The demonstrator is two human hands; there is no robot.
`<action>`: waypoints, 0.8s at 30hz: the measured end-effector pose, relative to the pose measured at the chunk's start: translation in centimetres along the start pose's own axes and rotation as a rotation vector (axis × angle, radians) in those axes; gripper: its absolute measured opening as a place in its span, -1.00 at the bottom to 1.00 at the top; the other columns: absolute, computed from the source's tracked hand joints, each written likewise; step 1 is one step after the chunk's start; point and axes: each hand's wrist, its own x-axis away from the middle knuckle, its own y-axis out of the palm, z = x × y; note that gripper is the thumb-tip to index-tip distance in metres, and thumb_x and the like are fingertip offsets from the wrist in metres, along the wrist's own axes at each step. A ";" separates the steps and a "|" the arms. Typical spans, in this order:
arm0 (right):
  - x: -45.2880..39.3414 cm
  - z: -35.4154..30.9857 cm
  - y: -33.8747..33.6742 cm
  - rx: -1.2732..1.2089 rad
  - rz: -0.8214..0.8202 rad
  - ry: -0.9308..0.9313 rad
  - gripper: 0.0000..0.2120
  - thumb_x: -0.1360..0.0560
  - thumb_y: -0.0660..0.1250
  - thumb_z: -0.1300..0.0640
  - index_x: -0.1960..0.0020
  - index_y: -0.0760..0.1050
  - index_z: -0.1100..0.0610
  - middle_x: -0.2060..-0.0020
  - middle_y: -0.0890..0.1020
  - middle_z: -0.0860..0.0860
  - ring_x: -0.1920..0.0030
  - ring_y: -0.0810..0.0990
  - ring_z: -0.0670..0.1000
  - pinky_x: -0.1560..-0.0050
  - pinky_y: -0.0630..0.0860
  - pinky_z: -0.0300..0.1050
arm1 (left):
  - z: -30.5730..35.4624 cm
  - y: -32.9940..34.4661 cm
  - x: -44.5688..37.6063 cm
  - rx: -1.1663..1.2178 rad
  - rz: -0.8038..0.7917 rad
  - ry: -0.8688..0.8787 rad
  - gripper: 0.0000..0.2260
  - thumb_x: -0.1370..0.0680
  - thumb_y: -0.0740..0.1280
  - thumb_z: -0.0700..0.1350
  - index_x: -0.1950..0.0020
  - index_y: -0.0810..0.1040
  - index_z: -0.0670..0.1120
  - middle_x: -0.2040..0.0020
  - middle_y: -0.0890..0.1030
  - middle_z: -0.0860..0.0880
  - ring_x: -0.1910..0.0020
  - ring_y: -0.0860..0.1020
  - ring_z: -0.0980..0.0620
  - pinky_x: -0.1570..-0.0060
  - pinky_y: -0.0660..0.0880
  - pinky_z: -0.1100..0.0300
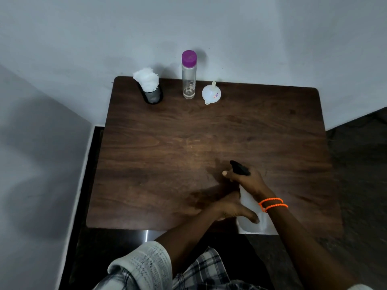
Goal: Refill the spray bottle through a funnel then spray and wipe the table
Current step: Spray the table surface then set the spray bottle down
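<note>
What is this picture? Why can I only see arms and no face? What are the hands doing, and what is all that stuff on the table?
The camera sits on the person's head and looks down, so you see only their arms. The right hand grips the black top of a white spray bottle, and the left hand holds its body. At the far edge of the brown table stand a dark holder stuffed with white tissues, a clear bottle with a purple cap, and a white funnel lying upside down.
</note>
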 end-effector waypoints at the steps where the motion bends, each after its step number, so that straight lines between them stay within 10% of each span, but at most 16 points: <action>1: 0.0 -0.1 0.1 0.020 -0.061 -0.030 -0.77 -0.41 0.60 0.04 0.07 0.68 0.18 0.18 0.75 0.04 0.12 0.73 -0.04 0.09 0.58 -0.21 | -0.1 0.2 0.1 -0.006 0.050 -0.009 -0.16 -0.28 0.68 -0.12 -0.50 0.41 -0.06 -0.38 0.51 0.06 -0.41 0.44 0.08 -0.43 0.45 0.01; 9: -1.3 -0.3 2.8 0.341 -0.303 -0.191 -0.74 -0.38 0.60 -0.08 0.16 0.63 0.07 0.24 0.69 0.05 0.25 0.63 -0.06 0.17 0.52 -0.10 | -4.6 1.9 -2.4 -0.071 0.406 -0.152 0.50 0.19 0.40 0.68 -0.63 0.24 -0.05 -0.56 0.32 -0.01 -0.56 0.26 -0.02 -0.57 0.20 -0.03; 15: -0.9 -0.2 2.6 0.263 -0.297 -0.178 -0.76 -0.38 0.61 -0.05 0.14 0.67 0.08 0.20 0.73 0.03 0.14 0.71 0.01 0.07 0.59 -0.10 | -2.5 1.1 -0.1 -0.037 0.307 -0.154 0.05 -0.15 0.71 0.26 -0.51 0.35 -0.05 -0.42 0.45 0.02 -0.53 0.36 -0.06 -0.47 0.40 -0.02; 18: -0.4 0.9 1.9 0.155 -0.176 -0.153 -0.78 -0.39 0.62 0.03 0.14 0.67 0.14 0.22 0.72 0.08 0.15 0.71 0.08 0.08 0.60 -0.06 | -1.9 1.2 -0.1 -0.125 0.286 -0.095 0.29 -0.07 0.71 0.28 -0.65 0.14 -0.05 -0.59 0.21 0.01 -0.60 0.14 0.02 -0.57 0.26 -0.07; 24: 0.3 2.7 0.2 0.007 0.030 -0.068 -0.82 -0.40 0.61 0.08 0.21 0.66 0.15 0.30 0.71 0.09 0.24 0.70 0.09 0.11 0.62 0.06 | -1.0 0.8 -0.5 -0.191 0.055 -0.162 0.20 0.09 0.68 0.25 -0.50 0.39 -0.05 -0.42 0.52 -0.03 -0.40 0.49 -0.02 -0.29 0.58 -0.07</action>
